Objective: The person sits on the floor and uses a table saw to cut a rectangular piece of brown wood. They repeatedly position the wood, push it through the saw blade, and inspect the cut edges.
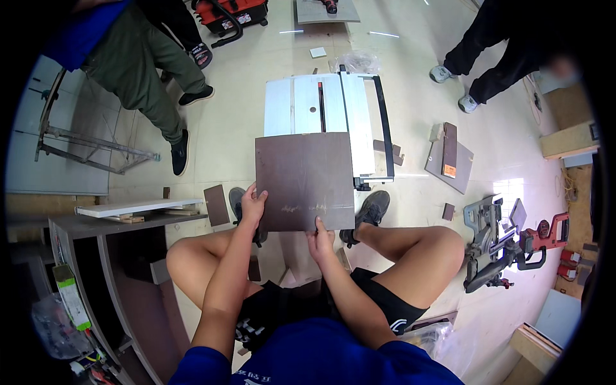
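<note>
Both my hands hold a flat brown board (305, 173), roughly square, with pale scuff marks toward its near edge. My left hand (254, 209) grips its left side near the lower corner, thumb on top. At the near edge, right of the middle, my right hand (319, 241) pinches it with the thumb on top and the fingers underneath. The board's far edge overlaps the near end of a table saw (279, 106) with a white top. A dark slot with a red-tipped strip runs along that top, and a black rail frames its right side.
A mitre saw (507, 240) stands on the floor at right, with board offcuts (459, 163) nearer the middle. At left are a brown cabinet (80, 224) and a metal trestle (96, 147). Two people stand beyond, left and right. A red toolbox (231, 16) lies far back.
</note>
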`<act>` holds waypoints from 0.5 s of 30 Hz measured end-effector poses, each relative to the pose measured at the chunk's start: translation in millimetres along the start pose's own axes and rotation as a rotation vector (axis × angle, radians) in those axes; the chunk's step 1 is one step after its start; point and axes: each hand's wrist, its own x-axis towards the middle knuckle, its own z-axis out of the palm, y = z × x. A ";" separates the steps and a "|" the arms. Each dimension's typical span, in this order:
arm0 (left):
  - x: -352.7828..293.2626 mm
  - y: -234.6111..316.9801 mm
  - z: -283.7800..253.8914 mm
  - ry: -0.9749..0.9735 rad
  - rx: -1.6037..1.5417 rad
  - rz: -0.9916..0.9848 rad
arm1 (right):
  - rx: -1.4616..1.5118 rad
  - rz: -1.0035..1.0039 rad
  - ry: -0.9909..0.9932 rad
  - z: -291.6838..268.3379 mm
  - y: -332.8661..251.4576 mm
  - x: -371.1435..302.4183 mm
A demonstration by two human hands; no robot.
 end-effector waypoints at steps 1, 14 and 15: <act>3.2 5.4 2.6 0.005 0.021 -0.008 | -0.017 0.001 -0.001 3.2 0.0 -1.1; 24.0 26.3 15.0 0.051 0.394 0.194 | -0.025 0.033 -0.074 16.3 -9.8 14.7; 24.5 27.1 18.0 0.066 0.418 0.224 | -0.024 0.029 -0.067 16.7 -10.0 16.0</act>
